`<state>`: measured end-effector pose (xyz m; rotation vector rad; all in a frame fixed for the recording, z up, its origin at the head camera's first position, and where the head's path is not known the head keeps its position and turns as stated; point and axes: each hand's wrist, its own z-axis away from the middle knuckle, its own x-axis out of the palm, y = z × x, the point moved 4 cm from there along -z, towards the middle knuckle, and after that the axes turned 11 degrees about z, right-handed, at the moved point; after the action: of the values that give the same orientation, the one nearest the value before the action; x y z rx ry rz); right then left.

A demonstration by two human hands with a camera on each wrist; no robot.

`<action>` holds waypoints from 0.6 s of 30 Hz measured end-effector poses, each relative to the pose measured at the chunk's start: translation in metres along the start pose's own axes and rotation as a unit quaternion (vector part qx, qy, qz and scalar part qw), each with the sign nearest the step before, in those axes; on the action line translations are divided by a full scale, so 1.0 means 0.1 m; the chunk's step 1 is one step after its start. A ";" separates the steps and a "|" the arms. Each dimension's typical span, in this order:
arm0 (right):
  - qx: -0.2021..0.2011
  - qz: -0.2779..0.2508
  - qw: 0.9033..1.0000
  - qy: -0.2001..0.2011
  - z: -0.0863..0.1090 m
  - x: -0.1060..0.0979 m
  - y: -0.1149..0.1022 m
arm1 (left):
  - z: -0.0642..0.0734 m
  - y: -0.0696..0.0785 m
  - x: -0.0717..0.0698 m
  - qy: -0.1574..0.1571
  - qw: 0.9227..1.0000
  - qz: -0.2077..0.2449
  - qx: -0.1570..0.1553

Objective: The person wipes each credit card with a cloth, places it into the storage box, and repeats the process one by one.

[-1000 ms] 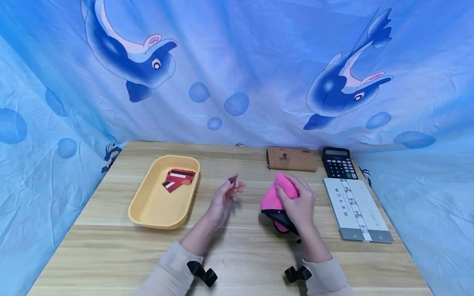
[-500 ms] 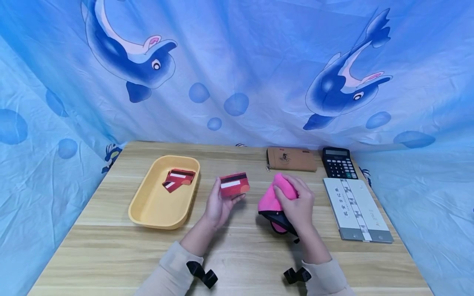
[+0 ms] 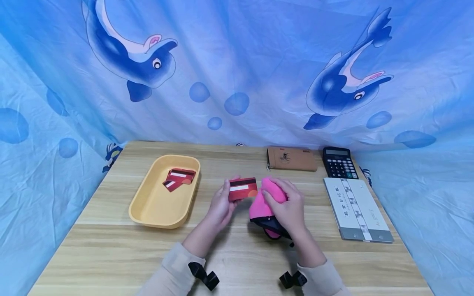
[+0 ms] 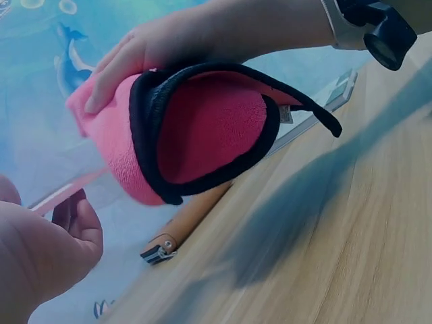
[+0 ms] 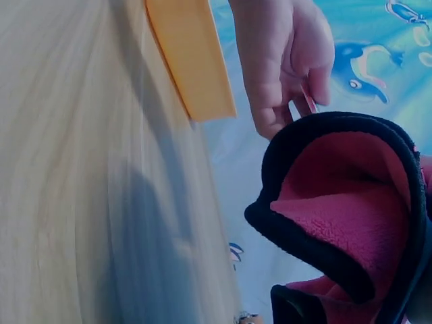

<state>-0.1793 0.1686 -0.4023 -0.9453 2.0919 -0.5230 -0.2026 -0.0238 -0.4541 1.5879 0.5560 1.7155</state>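
In the head view my left hand [image 3: 220,207] pinches a red bank card [image 3: 242,189] with a dark stripe and a white strip, its face turned up toward me. Just to its right, my right hand [image 3: 291,209] grips a pink fleece cloth [image 3: 263,204] with black edging from above. The card's right edge is right at the cloth's near side. Seen from the left wrist, the cloth [image 4: 212,131] hangs curled into an open loop above the table, and the card [image 4: 64,196] shows edge-on. The right wrist view looks into the cloth's fleecy pink inside [image 5: 358,209].
A yellow tray [image 3: 138,205] stands at left with several red cards [image 3: 181,176] in it. Along the back right lie a brown zip wallet [image 3: 291,159] and a black calculator [image 3: 338,163]. A white notebook [image 3: 353,207] lies at the table's right edge.
My left hand has turned the card from edge-on to face-up and moved it slightly right. My right hand has brought the pink cloth leftward to the card.
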 end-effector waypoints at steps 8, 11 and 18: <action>-0.051 0.069 0.996 0.016 0.03 0.15 -0.01 | 0.08 -0.10 0.12 -0.027 0.999 -0.011 -0.019; -0.055 0.090 0.994 0.022 0.04 0.21 -0.07 | 0.11 -0.12 0.17 -0.047 0.998 -0.016 -0.028; -0.088 0.033 0.995 -0.014 0.10 0.32 -0.32 | 0.19 -0.15 0.24 -0.084 0.996 -0.037 -0.021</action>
<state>-0.1710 0.1232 -0.4034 -0.9725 2.1619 -0.2928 -0.1798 0.0012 -0.4462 1.6443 0.4856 1.5125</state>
